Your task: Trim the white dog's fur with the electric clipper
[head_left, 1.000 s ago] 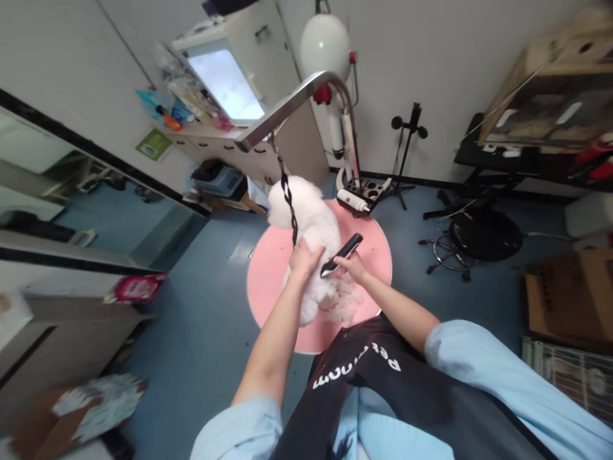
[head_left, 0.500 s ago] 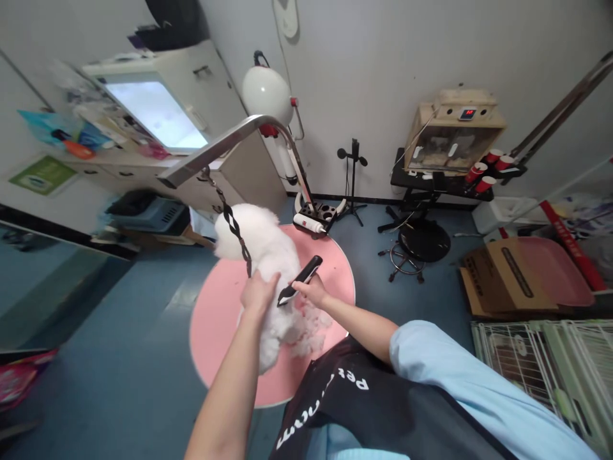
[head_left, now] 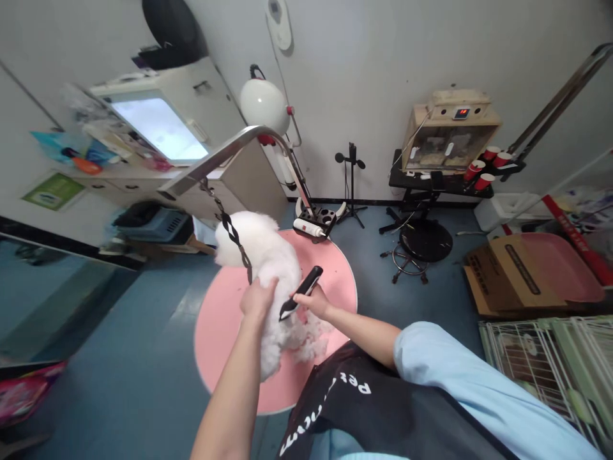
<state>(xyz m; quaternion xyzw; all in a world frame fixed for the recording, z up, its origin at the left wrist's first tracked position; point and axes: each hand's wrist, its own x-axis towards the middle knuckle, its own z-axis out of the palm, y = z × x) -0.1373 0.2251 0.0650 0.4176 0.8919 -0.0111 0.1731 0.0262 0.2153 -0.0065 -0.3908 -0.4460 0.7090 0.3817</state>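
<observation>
Relative to the preceding view, the black, elongated hair clipper [head_left: 307,283] has shifted slightly toward 6 o'clock along the white, fluffy-coated animal [head_left: 271,254]; the cutting end now bears against, or sits just above, a portion of coat nearer the operator. The right hand [head_left: 318,301] is closed around the clipper body. The left hand [head_left: 257,299] has stayed on the coat, thumb spread; its fingers are hidden, so whether they grip cannot be told. The animal is on the round, pink-topped table [head_left: 216,322], extending from 11 o'clock to 6 o'clock. Loose white fur clippings [head_left: 312,344] lie at 4 o'clock. The black, twisted tether [head_left: 234,236] descends to just beside the left hand, from 11 o'clock.
</observation>
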